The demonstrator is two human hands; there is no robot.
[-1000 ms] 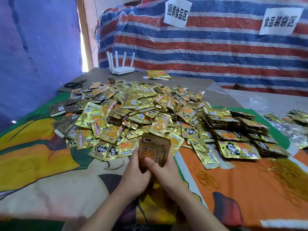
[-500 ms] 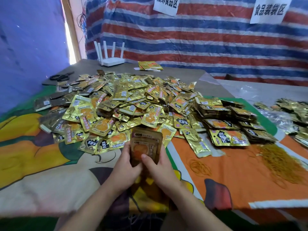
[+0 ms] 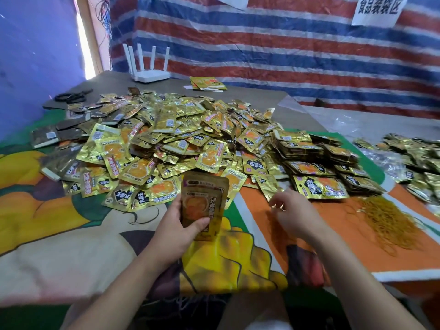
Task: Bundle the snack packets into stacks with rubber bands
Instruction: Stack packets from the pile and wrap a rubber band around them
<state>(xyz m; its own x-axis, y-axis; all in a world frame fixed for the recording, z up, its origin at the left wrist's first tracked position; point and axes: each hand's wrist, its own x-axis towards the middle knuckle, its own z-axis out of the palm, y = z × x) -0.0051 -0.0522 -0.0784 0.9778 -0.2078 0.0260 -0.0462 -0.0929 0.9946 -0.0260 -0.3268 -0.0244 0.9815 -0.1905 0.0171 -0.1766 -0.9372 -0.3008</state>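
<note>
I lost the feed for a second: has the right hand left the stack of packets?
Yes. The right hand has let go of the stack of packets, which the left hand holds alone, and moved right over the orange cloth toward the rubber bands.

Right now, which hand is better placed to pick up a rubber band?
The right hand: it holds no packets and hovers near the rubber bands on its side. The left hand grips the packet stack.
</note>
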